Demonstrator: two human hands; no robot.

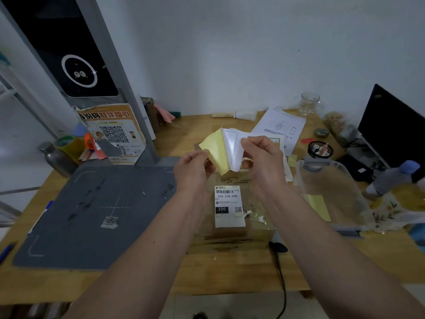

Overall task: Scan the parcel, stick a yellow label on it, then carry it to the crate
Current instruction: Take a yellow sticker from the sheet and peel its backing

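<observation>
A brown cardboard parcel (232, 236) lies on the wooden table (230, 272) under my hands, its white shipping label (229, 206) facing up. Above it my left hand (192, 168) pinches the lower edge of a yellow label (213, 149), partly peeled from its white backing sheet (232, 148). My right hand (262, 156) pinches that backing sheet from the right. A clear plastic crate (331, 192) stands just right of the parcel, with a yellow label lying inside it.
A grey scanning mat (96, 212) with its tall stand (76, 56) fills the table's left half. A black cable (281, 272) runs off the front edge. Papers (279, 125), a glass mug (309, 107), a monitor (393, 132) and a bottle (391, 178) crowd the right.
</observation>
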